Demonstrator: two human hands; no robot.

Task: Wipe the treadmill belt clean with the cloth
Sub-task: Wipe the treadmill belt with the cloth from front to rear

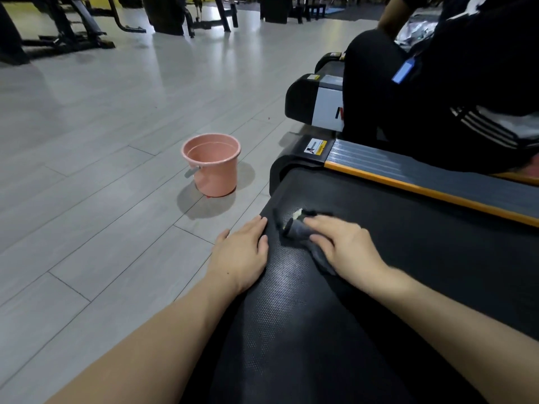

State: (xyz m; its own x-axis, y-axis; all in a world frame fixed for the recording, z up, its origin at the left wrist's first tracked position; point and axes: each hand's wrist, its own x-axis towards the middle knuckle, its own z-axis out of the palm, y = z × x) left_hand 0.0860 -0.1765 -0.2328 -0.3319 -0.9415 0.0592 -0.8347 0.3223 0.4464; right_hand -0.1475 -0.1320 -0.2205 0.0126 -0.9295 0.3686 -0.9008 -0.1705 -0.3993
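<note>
The black dimpled treadmill belt [393, 243] runs from the bottom centre toward the upper right. A dark grey cloth [299, 228] with a pale patch lies bunched on the belt near its rear end. My right hand [347, 246] presses down on the cloth, fingers curled over it, and looks motion-blurred. My left hand [242, 255] rests flat and open on the belt's near edge, just left of the cloth and apart from it.
A pink bucket [214, 167] stands on the grey plank floor [102, 141] left of the treadmill's end. An orange-trimmed side rail [423, 176] borders the belt's far side. A person in dark clothes [423, 83] sits beyond it. Gym machines [67, 27] line the back.
</note>
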